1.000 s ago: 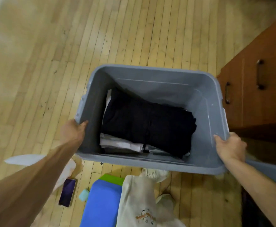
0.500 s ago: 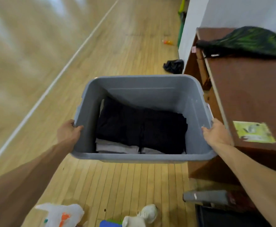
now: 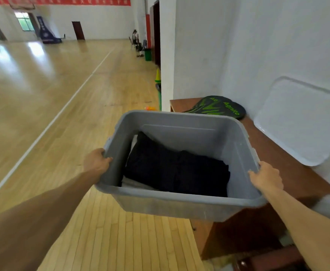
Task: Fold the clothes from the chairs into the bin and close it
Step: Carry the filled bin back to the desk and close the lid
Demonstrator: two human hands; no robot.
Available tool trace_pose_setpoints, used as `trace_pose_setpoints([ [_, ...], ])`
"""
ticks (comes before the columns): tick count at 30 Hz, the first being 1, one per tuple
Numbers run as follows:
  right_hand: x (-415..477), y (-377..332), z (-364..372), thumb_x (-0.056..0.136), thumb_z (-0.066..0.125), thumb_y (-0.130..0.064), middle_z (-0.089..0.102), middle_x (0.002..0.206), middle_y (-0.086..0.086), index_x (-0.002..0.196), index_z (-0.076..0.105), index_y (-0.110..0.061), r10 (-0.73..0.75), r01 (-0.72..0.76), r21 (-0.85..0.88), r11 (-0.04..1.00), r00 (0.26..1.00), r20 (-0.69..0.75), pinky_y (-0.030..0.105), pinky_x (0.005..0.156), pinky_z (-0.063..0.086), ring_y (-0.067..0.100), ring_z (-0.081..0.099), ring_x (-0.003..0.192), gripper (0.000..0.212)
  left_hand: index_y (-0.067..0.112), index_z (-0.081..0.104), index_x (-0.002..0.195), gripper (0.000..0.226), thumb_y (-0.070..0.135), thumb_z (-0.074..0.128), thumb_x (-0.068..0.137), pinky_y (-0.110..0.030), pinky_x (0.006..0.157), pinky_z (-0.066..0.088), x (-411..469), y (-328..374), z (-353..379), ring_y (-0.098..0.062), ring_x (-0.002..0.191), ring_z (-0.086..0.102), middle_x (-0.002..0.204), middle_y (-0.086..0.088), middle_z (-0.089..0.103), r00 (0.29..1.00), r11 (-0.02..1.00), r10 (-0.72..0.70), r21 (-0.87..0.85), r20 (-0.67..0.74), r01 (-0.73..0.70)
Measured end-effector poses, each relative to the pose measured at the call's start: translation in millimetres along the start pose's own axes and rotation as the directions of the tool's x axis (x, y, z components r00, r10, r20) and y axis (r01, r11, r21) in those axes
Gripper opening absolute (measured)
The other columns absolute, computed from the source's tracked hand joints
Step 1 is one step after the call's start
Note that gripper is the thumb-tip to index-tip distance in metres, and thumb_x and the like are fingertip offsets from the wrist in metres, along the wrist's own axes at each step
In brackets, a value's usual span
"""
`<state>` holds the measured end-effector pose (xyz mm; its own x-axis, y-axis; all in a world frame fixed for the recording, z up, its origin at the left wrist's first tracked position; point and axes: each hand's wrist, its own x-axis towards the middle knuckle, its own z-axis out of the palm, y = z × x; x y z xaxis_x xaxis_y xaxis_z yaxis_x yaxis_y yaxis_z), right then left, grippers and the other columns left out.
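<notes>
Bin is now higher than half a second ago, level with the desk at 3 o'clock. Left hand grips the rim at 9, right hand at 3 (fingers curled over the lip). Stiff plastic with folded clothes inside; probably moderate weight, best held by the side rims. Lid leans at 2.

We record a hall with a pale strip-wood floor, glossy and marked by a white line. Daylight from windows in the far wall glares on the boards. A red banner runs along the top of that wall, above a dark door. At right, a white wall stands behind a brown wooden cabinet.
</notes>
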<state>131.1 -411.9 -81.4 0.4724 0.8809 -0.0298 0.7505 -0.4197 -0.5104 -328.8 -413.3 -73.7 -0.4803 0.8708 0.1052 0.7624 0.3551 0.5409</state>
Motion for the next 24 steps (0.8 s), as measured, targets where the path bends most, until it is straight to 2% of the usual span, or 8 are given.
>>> trace_pose_setpoints([
  [3,20.2,14.4,-6.4,0.093,0.063,-0.024,0.062,0.115,0.019,0.127,0.054,-0.006,0.083,-0.083,-0.019,0.996,0.997,-0.005,0.04,0.076,0.052,0.038,0.061,0.1,0.039,0.003,0.065,0.096,0.018,0.019,0.063,0.089,-0.039,0.073,0.049,34.9,36.8,30.5,-0.034,0.087,0.061,0.093,-0.017,0.066,0.995,0.998,0.06,0.006,0.077,-0.06],
  [7,51.8,21.5,-3.0,0.092,0.063,-0.027,0.063,0.11,0.017,0.123,0.055,-0.007,0.212,-0.214,-0.059,0.975,0.977,-0.03,0.043,0.08,0.055,0.037,0.062,0.096,0.038,0.002,0.065,0.102,0.021,0.018,0.063,0.089,-0.036,0.071,0.045,91.0,78.9,77.4,-0.036,0.091,0.061,0.098,-0.019,0.066,0.97,0.988,0.149,0.014,0.19,-0.154],
  [12,83.0,19.2,1.1,0.092,0.061,-0.027,0.062,0.112,0.02,0.119,0.055,-0.005,0.327,-0.334,-0.093,0.938,0.941,-0.087,0.044,0.082,0.054,0.038,0.061,0.099,0.036,0.002,0.063,0.104,0.02,0.018,0.06,0.092,-0.033,0.064,0.038,159.7,122.3,134.6,-0.027,0.078,0.052,0.091,-0.014,0.061,0.917,0.971,0.234,-0.03,0.323,-0.238],
  [17,96.6,13.7,2.8,0.094,0.056,-0.029,0.06,0.11,0.022,0.119,0.05,-0.002,0.416,-0.432,-0.134,0.892,0.9,-0.128,0.042,0.079,0.052,0.038,0.06,0.097,0.037,0.004,0.062,0.11,0.024,0.021,0.06,0.092,-0.034,0.068,0.041,208.0,170.2,179.1,-0.029,0.084,0.056,0.1,-0.015,0.063,0.864,0.943,0.328,-0.087,0.382,-0.32],
  [20,107.0,7.6,3.6,0.093,0.054,-0.028,0.06,0.107,0.021,0.118,0.049,-0.002,0.478,-0.498,-0.138,0.856,0.865,-0.152,0.04,0.076,0.049,0.038,0.059,0.096,0.037,0.006,0.061,0.107,0.022,0.02,0.062,0.09,-0.037,0.069,0.048,231.6,195.1,199.0,-0.03,0.085,0.059,0.098,-0.014,0.064,0.839,0.93,0.361,-0.088,0.407,-0.357],
  [24,122.0,0.9,9.9,0.091,0.053,-0.025,0.054,0.094,0.017,0.118,0.049,0.0,0.564,-0.581,-0.086,0.809,0.81,-0.161,0.038,0.071,0.049,0.035,0.055,0.085,0.037,0.004,0.057,0.106,0.022,0.02,0.063,0.092,-0.039,0.076,0.047,259.4,225.7,219.6,-0.036,0.096,0.059,0.103,-0.017,0.063,0.788,0.895,0.432,-0.105,0.439,-0.433],
])
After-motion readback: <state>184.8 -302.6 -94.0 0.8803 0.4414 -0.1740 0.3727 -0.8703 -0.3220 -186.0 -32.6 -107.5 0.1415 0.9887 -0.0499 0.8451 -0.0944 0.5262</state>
